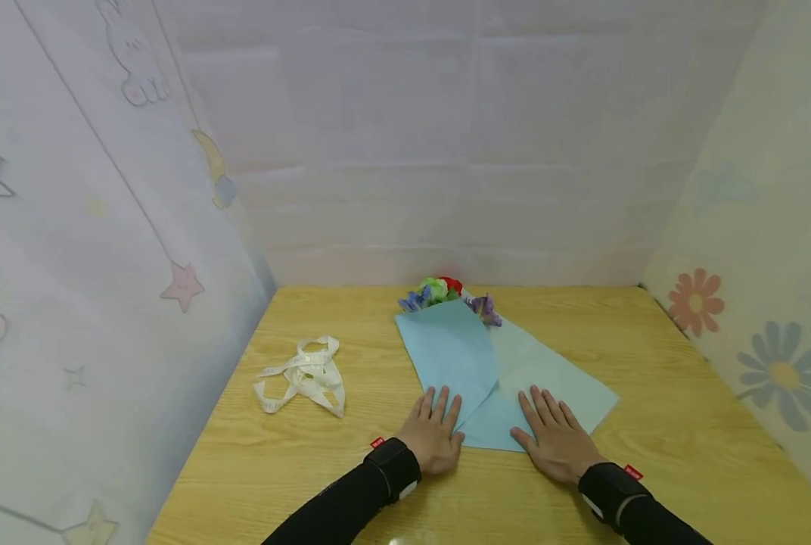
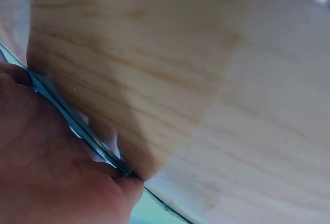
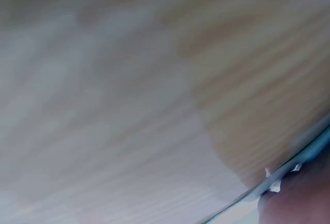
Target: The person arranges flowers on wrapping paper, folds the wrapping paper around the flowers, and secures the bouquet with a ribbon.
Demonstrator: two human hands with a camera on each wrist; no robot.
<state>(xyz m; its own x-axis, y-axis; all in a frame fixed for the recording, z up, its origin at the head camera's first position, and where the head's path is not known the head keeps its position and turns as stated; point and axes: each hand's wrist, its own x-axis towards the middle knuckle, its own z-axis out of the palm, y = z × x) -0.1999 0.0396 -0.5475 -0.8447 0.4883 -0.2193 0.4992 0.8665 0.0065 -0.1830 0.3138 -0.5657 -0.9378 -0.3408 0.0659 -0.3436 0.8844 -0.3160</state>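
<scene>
Light blue wrapping paper [image 1: 449,356] lies on the table, its left side folded over toward the middle. A bunch of artificial flowers [image 1: 439,289], in blue, green, red and purple, shows at the paper's top; anything lower is hidden under the fold. My left hand [image 1: 433,435] rests palm down with straight fingers on the lower end of the folded side. On the lower right part, my right hand [image 1: 557,440] lies flat with its fingers spread. Both wrist views show a palm close to the paper's edge, the left hand [image 2: 56,157] more fully than the right hand [image 3: 299,198].
A loosely heaped white ribbon [image 1: 310,375] with faint print lies to the left of the paper. The wood-grain table [image 1: 256,469] meets a pale back wall [image 1: 433,151]. Patterned side walls stand left and right.
</scene>
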